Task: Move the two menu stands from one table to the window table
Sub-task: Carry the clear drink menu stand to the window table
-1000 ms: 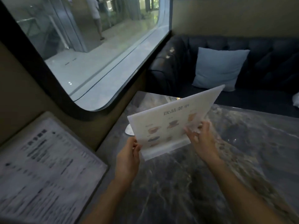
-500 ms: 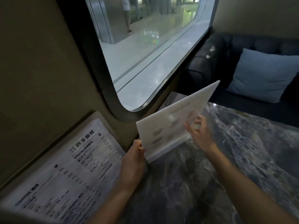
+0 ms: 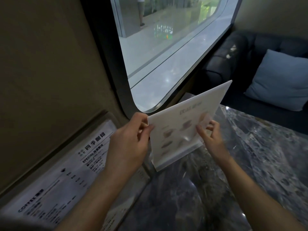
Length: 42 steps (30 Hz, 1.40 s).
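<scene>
Both hands grip white menu stand (image 3: 183, 127) — left hand (image 3: 130, 144) near edge, right hand (image 3: 211, 139) front — base on marble table (image 3: 250, 164).

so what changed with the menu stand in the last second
The white acrylic menu stand moved left toward the window wall, closer to the black-and-white coffee menu leaning there. Left hand and right hand kept their grip on its side edges, above the grey marble table.

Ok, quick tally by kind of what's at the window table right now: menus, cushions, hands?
Menu stands: 2, the white picture menu stand held by the left hand and right hand, and the coffee menu stand against the wall.
Cushions: 1, the blue cushion on the sofa.
Hands: 2.
Total: 5.
</scene>
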{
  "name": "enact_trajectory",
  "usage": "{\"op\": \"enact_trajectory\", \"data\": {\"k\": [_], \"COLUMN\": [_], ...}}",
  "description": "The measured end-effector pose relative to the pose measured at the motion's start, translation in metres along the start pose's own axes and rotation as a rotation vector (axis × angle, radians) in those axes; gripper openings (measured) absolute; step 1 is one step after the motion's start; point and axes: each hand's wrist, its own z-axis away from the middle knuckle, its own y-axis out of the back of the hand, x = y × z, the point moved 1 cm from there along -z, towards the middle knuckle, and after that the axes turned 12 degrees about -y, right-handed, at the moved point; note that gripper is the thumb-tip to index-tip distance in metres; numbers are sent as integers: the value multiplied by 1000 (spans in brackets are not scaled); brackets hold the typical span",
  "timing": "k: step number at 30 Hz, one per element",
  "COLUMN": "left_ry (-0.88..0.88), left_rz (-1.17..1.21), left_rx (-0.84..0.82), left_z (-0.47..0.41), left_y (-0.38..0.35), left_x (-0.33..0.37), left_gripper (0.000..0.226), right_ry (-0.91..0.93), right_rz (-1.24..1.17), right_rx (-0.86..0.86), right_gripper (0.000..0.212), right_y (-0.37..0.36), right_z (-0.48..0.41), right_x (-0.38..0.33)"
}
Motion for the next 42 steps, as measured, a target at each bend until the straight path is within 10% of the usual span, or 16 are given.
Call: {"op": "enact_trajectory", "data": {"k": [42], "left_ry": [-65], "left_rz": [-307], "left_rx": [61], "left_z": [-3], "left_y": [28], "left_x": [-10], "left_gripper": [31], "right_ry": [-130], "right_rz": [14], "right_rx": [-382], "right_gripper": [40], "right_y": [-87], "right_z": [-53], "right_x": [-32]}}
